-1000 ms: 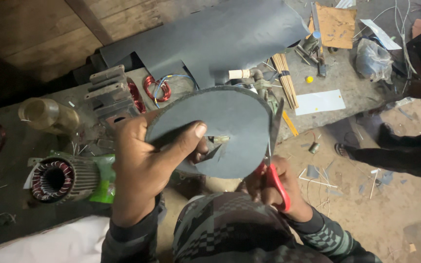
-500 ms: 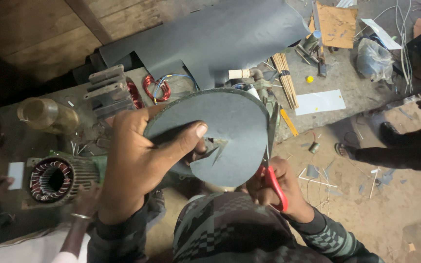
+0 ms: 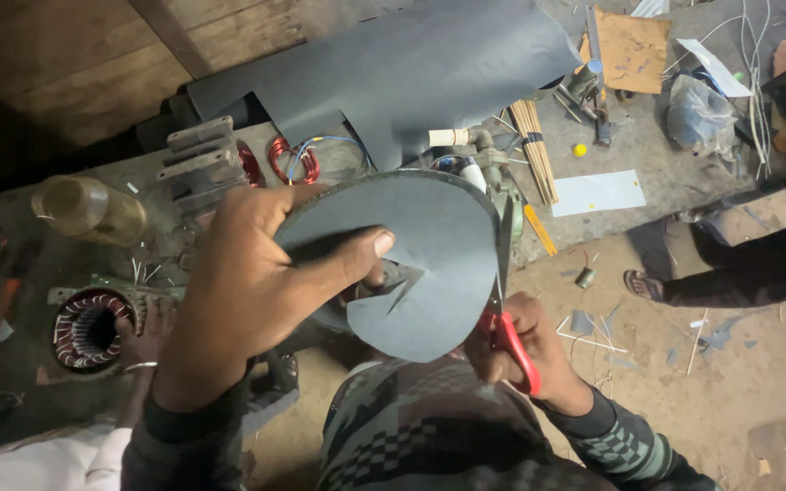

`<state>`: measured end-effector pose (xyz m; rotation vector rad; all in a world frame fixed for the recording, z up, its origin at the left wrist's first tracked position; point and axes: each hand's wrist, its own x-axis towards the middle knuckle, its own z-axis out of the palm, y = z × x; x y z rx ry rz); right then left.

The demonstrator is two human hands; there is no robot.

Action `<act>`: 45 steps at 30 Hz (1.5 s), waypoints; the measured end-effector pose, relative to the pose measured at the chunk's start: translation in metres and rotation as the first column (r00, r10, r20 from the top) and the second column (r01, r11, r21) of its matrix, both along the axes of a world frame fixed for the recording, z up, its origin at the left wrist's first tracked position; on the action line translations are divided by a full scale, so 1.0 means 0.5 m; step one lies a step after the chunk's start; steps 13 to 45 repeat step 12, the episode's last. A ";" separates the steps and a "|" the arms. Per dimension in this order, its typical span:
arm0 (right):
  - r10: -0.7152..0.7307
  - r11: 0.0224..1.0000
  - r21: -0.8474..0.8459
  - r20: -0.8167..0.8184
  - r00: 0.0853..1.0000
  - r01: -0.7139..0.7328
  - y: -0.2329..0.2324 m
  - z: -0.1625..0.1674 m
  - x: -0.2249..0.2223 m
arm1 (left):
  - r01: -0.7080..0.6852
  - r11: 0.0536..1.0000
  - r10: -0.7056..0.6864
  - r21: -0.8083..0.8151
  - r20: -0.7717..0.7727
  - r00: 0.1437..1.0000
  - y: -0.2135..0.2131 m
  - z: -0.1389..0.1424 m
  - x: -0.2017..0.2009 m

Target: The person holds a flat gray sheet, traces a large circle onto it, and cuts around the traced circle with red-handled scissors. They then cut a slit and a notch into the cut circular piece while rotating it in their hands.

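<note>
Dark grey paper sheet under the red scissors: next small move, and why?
Probably turn the dark grey curved paper sheet a little with the left hand, then close the red-handled scissors again. The blades sit at the sheet's rounded right edge, the right hand has the handles, and the left thumb pins the sheet near its middle notch.

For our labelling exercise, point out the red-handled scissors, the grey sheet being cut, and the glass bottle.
Red-handled scissors (image 3: 513,350): head view, on the red handle.
Grey sheet (image 3: 438,245): head view, on its bare middle.
Glass bottle (image 3: 88,209): head view, on its body.
</note>
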<state>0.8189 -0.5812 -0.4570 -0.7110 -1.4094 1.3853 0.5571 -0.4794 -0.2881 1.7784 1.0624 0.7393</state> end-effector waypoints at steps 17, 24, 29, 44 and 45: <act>0.036 0.997 -0.062 0.015 0.999 -0.035 -0.011 -0.004 0.004 | 0.068 0.998 -0.068 0.001 -0.071 0.995 0.002 0.008 -0.012; 0.036 0.997 -0.062 0.015 0.999 -0.035 -0.011 -0.004 0.004 | 0.068 0.998 -0.068 0.001 -0.071 0.995 0.002 0.008 -0.012; 0.036 0.997 -0.062 0.015 0.999 -0.035 -0.011 -0.004 0.004 | 0.068 0.998 -0.068 0.001 -0.071 0.995 0.002 0.008 -0.012; 0.036 0.997 -0.062 0.015 0.999 -0.035 -0.011 -0.004 0.004 | 0.068 0.998 -0.068 0.001 -0.071 0.995 0.002 0.008 -0.012; 0.036 0.997 -0.062 0.015 0.999 -0.035 -0.011 -0.004 0.004 | 0.068 0.998 -0.068 0.001 -0.071 0.995 0.002 0.008 -0.012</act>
